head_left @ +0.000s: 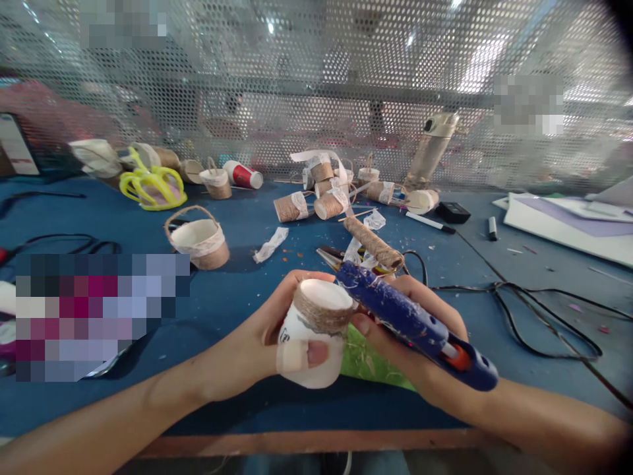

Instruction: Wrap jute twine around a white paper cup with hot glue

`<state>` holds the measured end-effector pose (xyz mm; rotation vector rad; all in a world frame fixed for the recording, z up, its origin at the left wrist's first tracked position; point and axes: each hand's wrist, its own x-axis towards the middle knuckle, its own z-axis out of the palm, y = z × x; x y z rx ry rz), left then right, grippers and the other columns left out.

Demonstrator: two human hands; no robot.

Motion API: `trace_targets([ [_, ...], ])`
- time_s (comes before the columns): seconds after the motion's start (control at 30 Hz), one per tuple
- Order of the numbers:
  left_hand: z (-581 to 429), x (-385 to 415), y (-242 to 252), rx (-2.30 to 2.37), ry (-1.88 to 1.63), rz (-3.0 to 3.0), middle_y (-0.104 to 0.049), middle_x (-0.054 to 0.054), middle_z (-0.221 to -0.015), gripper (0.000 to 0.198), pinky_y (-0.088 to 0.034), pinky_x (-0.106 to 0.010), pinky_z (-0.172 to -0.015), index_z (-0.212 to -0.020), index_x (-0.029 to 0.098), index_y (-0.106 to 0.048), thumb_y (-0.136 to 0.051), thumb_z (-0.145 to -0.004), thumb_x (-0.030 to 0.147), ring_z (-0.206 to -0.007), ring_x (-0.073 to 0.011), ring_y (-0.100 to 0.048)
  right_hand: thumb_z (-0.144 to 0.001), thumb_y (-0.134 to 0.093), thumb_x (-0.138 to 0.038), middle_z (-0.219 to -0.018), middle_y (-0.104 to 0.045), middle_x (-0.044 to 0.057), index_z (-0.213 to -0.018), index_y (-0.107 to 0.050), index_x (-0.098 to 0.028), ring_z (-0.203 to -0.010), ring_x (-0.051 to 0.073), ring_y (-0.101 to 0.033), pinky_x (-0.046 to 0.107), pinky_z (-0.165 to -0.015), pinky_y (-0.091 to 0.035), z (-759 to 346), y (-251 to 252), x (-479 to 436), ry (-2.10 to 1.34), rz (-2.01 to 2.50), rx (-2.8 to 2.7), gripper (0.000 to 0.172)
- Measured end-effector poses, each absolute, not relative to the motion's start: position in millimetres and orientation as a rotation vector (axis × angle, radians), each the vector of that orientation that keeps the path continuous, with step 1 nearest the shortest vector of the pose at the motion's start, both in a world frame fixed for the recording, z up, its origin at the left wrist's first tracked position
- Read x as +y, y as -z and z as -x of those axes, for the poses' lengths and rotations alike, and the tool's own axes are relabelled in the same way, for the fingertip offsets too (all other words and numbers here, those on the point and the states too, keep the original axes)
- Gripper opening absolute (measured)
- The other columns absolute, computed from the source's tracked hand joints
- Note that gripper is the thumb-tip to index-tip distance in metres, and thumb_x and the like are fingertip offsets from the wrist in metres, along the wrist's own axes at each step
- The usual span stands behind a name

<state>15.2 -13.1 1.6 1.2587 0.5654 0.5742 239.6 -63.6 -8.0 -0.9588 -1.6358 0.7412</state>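
Note:
My left hand [277,336] is closed around a white paper cup [316,359], its open mouth tilted up toward me. Brown twine is wound around the cup's upper part, below the rim. A bandage-like strip covers part of my left thumb. In my right hand [410,323] is a blue hot glue gun [395,316], its front end close to the twine-wrapped side of the cup. Where the nozzle meets the cup is hidden. Behind the gun lie a roll of twine [373,243] and pliers [330,257]. A green sheet [370,356] lies under my hands.
A twine-and-lace basket [200,244] with a handle stands left of centre. Several twine-wrapped cups [332,201] lie near the perforated metal screen [316,99]. Black cables [519,287] loop across the right side. A bottle [432,152] and white sheets [568,224] are farther back.

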Motion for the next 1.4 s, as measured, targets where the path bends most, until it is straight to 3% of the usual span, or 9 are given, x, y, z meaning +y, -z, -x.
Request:
trace_targets([
  [0.33, -17, -11, 1, 0.572, -0.596, -1.424, -0.056, 0.0, -0.117, 0.051, -0.047, -0.032, -0.091, -0.128, 0.037, -0.041, -0.07, -0.087, 0.032, -0.108, -0.0195, -0.056, -0.082, -0.075, -0.015, -0.077, -0.062, -0.006, -0.092, -0.061, -0.025, -0.06, 0.01, -0.053, 0.021, -0.055, -0.046, -239, 14, -61, -0.643, 1.068, -1.608, 0.02],
  [0.53, -24, -10, 2, 0.63, -0.59, -1.323, -0.058, -0.001, -0.122, 0.062, -0.046, -0.036, -0.098, -0.133, 0.036, -0.038, -0.074, -0.083, 0.031, -0.116, -0.0223, -0.056, -0.083, -0.075, -0.023, -0.075, -0.058, -0.005, -0.088, -0.061, -0.024, -0.063, 0.012, -0.051, 0.024, -0.056, -0.043, -236, 22, -55, -0.574, 1.121, -1.555, 0.015],
  [1.07, -16, -10, -3, 0.717, -0.884, -1.219, -0.07, -0.002, -0.113, 0.047, -0.05, -0.032, -0.085, -0.117, 0.029, -0.058, -0.079, -0.075, 0.036, -0.105, -0.0261, -0.064, -0.084, -0.074, -0.017, -0.086, -0.072, -0.003, -0.09, -0.065, -0.026, -0.074, 0.014, -0.067, 0.022, -0.064, -0.055, -240, 12, -56, -0.621, 1.058, -1.556, 0.014],
  [1.23, -12, -6, -2, 0.665, -0.863, -1.219, -0.071, -0.007, -0.117, 0.043, -0.051, -0.034, -0.084, -0.118, 0.025, -0.064, -0.075, -0.079, 0.037, -0.104, -0.0281, -0.065, -0.082, -0.076, -0.017, -0.084, -0.071, -0.002, -0.087, -0.064, -0.026, -0.073, 0.016, -0.069, 0.026, -0.066, -0.057, -244, 10, -59, -0.513, 1.074, -1.599, 0.016],
  [1.4, -11, -3, -2, 0.678, -0.861, -1.212, -0.072, -0.005, -0.111, 0.041, -0.049, -0.031, -0.082, -0.116, 0.025, -0.066, -0.075, -0.078, 0.038, -0.099, -0.0249, -0.064, -0.081, -0.076, -0.017, -0.085, -0.072, 0.001, -0.094, -0.064, -0.031, -0.073, 0.023, -0.071, 0.033, -0.062, -0.058, -248, 9, -64, -0.505, 1.007, -1.671, 0.022],
])
